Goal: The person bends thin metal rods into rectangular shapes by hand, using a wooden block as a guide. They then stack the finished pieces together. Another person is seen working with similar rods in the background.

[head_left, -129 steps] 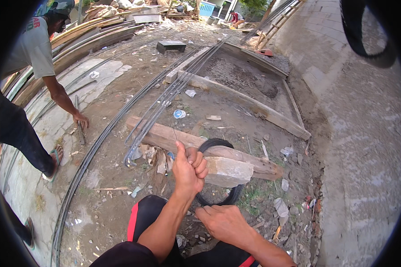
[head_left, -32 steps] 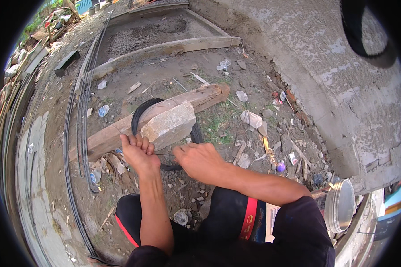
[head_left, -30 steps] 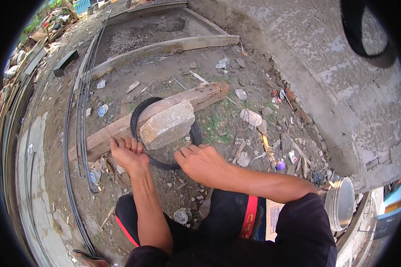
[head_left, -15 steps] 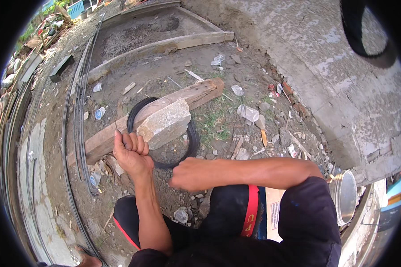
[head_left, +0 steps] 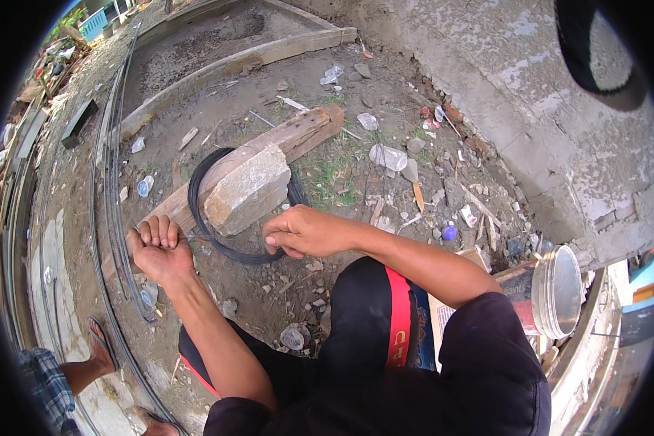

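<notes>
The left hand [head_left: 160, 248], curled closed, has moved outward; the right [head_left: 305, 231], loosely bent, sits nearer the black wire coil [head_left: 195, 192] beside the stone block [head_left: 248, 190]. What either grip holds is unclear.

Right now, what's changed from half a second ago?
Your left hand moved leftward, away from the black wire coil; your right hand moved forward across its near-right edge. Grip changes are unclear. The coil, pale rough stone block and brown timber beam stayed put.

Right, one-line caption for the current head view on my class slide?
Curled left hand and right hand near a coil of black wire, a stone block and a timber beam.
</notes>
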Demonstrator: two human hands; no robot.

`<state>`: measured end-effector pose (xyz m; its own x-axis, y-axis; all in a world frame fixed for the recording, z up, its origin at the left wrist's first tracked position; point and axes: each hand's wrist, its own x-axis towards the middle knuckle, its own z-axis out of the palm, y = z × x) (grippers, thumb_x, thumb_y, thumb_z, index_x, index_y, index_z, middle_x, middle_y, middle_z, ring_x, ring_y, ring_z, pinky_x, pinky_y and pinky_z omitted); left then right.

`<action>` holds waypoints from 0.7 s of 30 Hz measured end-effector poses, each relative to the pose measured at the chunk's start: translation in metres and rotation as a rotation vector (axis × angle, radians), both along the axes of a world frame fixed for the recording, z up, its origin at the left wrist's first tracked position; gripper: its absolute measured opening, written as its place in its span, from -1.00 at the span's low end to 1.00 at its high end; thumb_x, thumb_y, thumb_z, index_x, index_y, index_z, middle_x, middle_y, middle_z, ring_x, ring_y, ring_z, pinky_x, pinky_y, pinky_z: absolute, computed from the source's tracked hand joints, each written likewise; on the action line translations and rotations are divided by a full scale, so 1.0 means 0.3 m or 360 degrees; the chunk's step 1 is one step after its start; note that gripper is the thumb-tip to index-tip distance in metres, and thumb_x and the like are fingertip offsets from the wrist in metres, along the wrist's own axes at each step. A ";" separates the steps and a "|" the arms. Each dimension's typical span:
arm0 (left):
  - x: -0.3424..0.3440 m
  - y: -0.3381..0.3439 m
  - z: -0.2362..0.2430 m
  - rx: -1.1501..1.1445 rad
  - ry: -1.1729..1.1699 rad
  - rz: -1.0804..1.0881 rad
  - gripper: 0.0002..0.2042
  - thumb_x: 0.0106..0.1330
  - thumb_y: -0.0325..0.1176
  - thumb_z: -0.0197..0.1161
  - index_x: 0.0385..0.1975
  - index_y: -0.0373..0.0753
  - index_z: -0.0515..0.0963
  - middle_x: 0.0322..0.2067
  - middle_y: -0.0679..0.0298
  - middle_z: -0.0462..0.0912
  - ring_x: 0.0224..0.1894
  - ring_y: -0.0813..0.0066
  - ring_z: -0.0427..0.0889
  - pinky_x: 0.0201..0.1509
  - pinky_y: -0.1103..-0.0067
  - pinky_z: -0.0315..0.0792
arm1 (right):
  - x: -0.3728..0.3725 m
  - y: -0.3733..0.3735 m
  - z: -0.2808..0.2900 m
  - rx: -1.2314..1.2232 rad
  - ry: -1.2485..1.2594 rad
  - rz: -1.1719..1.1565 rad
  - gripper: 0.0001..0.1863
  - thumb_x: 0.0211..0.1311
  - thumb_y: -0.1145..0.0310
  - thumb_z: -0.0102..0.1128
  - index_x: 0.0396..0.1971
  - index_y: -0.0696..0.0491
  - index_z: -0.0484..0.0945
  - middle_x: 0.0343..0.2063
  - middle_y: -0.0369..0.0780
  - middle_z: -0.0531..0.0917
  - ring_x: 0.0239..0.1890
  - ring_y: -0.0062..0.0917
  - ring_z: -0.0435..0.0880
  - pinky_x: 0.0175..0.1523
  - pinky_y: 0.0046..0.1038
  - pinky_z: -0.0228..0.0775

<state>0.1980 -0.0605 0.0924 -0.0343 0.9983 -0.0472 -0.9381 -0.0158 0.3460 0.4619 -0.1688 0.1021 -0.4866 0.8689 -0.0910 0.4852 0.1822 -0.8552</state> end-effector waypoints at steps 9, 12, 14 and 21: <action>-0.114 0.035 -0.059 -0.0577 0.0205 0.0397 -0.55 0.59 -0.18 -0.25 -0.69 -0.06 0.11 -0.73 0.44 0.03 -0.70 0.57 -0.08 -0.69 0.57 -0.14 | 0.199 -0.130 -0.229 0.0426 -0.0665 -0.0614 -0.76 0.44 0.22 0.05 -0.31 0.06 0.58 -0.44 -0.10 0.67 -0.30 -0.14 0.67 -0.21 -0.11 0.42; -0.074 0.041 -0.071 -0.0414 -0.0019 0.0089 -0.51 0.56 -0.15 -0.16 -0.74 -0.05 0.05 -0.73 0.45 0.00 -0.68 0.60 -0.09 -0.67 0.60 -0.18 | 0.263 -0.189 -0.402 -0.0083 -0.0164 -0.0374 -0.72 0.47 0.16 0.06 -0.27 0.04 0.62 -0.54 -0.23 0.61 -0.44 -0.41 0.59 -0.29 -0.29 0.38; -0.128 0.060 -0.093 -0.0063 -0.0080 -0.0363 -0.50 0.57 -0.02 -0.21 -0.69 -0.09 0.12 -0.71 0.42 0.05 -0.64 0.56 -0.03 -0.62 0.58 -0.09 | 0.273 -0.204 -0.451 -0.0463 0.0232 -0.0244 -0.69 0.49 0.12 0.06 -0.24 0.05 0.64 -0.56 -0.33 0.57 -0.48 -0.59 0.49 -0.31 -0.42 0.33; -0.075 0.028 -0.085 -0.0423 0.0284 -0.0126 -0.32 0.53 0.30 -0.55 -0.41 -0.24 0.27 -0.56 0.27 0.19 -0.49 0.41 0.13 -0.39 0.44 0.12 | 0.262 -0.287 -0.467 -0.0706 0.0673 -0.0503 -0.70 0.50 0.19 0.11 -0.15 0.13 0.66 -0.33 -0.40 0.65 -0.36 -0.73 0.50 -0.22 -0.56 0.35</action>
